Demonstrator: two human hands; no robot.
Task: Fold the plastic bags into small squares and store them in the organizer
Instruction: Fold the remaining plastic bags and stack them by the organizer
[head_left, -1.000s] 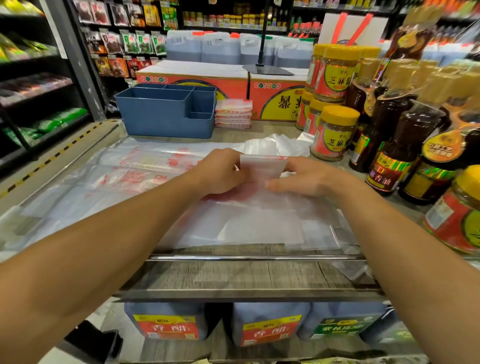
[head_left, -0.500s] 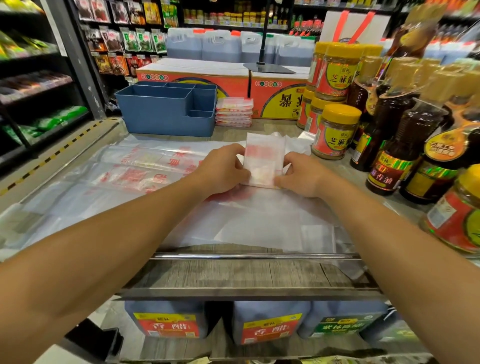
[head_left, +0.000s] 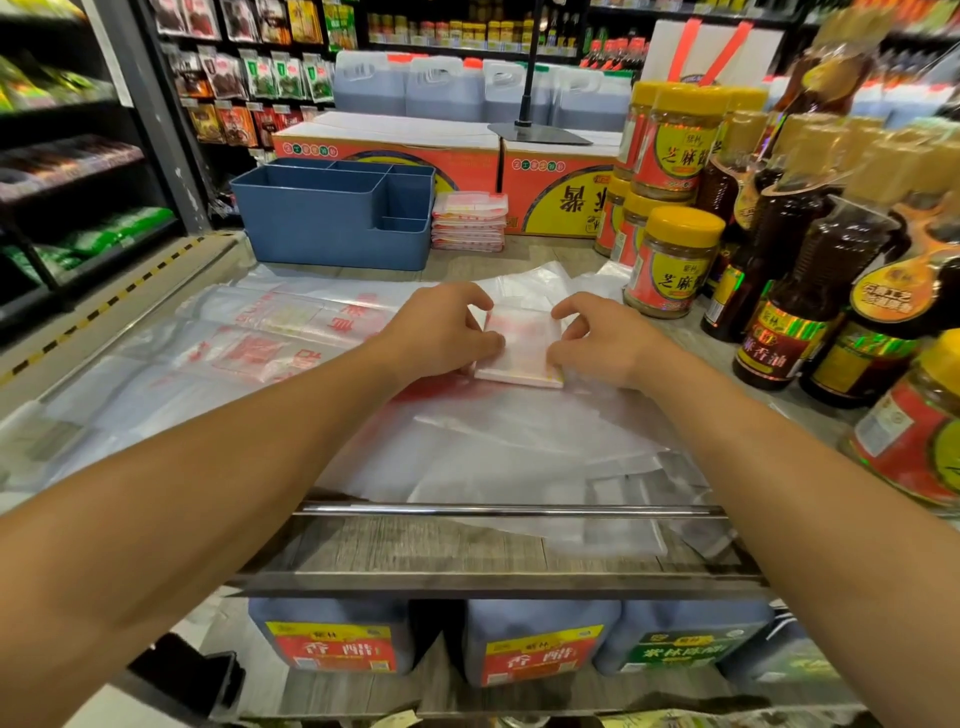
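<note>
1. Broadly, a wooden shop counter (head_left: 467, 545) is spread with flat, unfolded plastic bags (head_left: 249, 343), clear with red print. Their slick film is the main risk: a finished square resting on them can slide or spring open once pressure comes off.
2. At the back left stands the blue organizer (head_left: 332, 218), with several open compartments. It is well apart from the hands, so carrying a square there could let the folds loosen if it is held lightly.
3. Just right of the organizer sits a stack of folded squares (head_left: 469, 221), not yet inside it. A careless reach could topple the stack.
4. At the right stand sesame paste jars (head_left: 672, 260) and dark sesame oil bottles (head_left: 789, 322), close to the right forearm. A wide elbow swing could knock them.
5. At the centre lies the folded bag (head_left: 522, 348), a small white square on top of the loose bags.
6. The left hand (head_left: 441, 332) has curled fingers closed on the square's left edge, thumb pressing its near side.
7. The right hand (head_left: 602, 338) mirrors it, fingers bent and narrow, pinching the right edge.
</note>
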